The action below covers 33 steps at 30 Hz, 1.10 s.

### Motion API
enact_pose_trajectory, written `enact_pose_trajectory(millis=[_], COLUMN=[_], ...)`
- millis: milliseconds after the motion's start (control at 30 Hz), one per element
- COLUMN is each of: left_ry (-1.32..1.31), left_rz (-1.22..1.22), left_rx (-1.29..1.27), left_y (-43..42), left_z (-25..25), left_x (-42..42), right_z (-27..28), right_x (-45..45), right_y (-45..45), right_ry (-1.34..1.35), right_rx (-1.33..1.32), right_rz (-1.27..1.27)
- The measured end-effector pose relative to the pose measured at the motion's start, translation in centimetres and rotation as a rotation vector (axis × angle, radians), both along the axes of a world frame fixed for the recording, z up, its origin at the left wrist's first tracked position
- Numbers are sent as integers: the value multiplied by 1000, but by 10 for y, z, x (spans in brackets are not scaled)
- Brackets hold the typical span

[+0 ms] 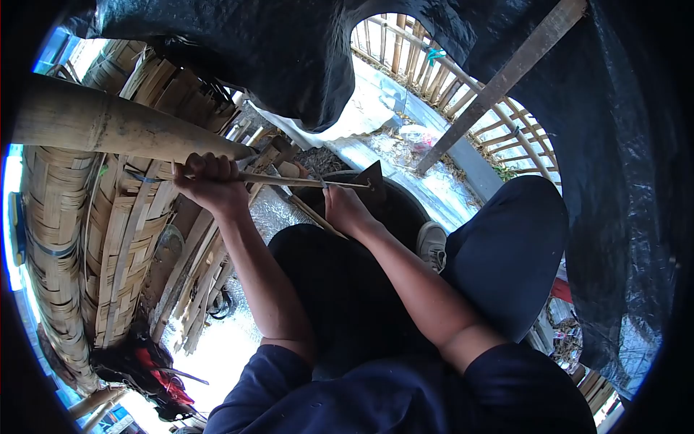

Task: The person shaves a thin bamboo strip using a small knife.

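Note:
A thin, light-coloured stick [278,179] runs roughly level across the view in front of my knees. My left hand [210,182] is wrapped in a fist round its left end. Nearer its right end, my right hand [345,209] is closed, with the stick passing along the top of the fingers. A small thin piece stands up at those fingers; I cannot make out what it is. The stick's right tip lies by a dark, flat, pointed piece [369,177], over a dark round container [408,210].
A thick bamboo pole [94,119] crosses the upper left, above woven bamboo panels [54,253]. Black plastic sheeting [614,145] hangs above and at the right. A slanting wooden post [502,83] stands before a bamboo fence [405,47]. My shoe [431,244] is beside the container.

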<state>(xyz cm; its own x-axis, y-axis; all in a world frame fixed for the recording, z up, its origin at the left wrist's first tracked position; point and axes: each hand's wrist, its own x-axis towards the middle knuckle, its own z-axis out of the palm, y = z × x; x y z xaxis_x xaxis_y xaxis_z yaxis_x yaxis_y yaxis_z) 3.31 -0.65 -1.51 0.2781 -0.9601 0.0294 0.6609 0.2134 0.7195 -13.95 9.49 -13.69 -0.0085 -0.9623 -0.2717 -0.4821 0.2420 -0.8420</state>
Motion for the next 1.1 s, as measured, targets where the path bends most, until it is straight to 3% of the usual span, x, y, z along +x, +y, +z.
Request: enact_pose_trajectory(millis=[233,733,867,1100], left_ry=[32,-83,-114,-97], left_rz=[5,-19,33,-172], left_rx=[-25,-25,21,-28], left_y=[-1,10,19,27], left_z=[-9,20,25,31], left_x=[14,-31,-42,-55], right_z=[-5,-4,9,38], right_x=[2,-13,-26,-41], right_y=[-9,-16,-8,12], right_ry=[20,103,182,215], right_rx=[67,-133,-62,76], right_rz=[28,62,156,240])
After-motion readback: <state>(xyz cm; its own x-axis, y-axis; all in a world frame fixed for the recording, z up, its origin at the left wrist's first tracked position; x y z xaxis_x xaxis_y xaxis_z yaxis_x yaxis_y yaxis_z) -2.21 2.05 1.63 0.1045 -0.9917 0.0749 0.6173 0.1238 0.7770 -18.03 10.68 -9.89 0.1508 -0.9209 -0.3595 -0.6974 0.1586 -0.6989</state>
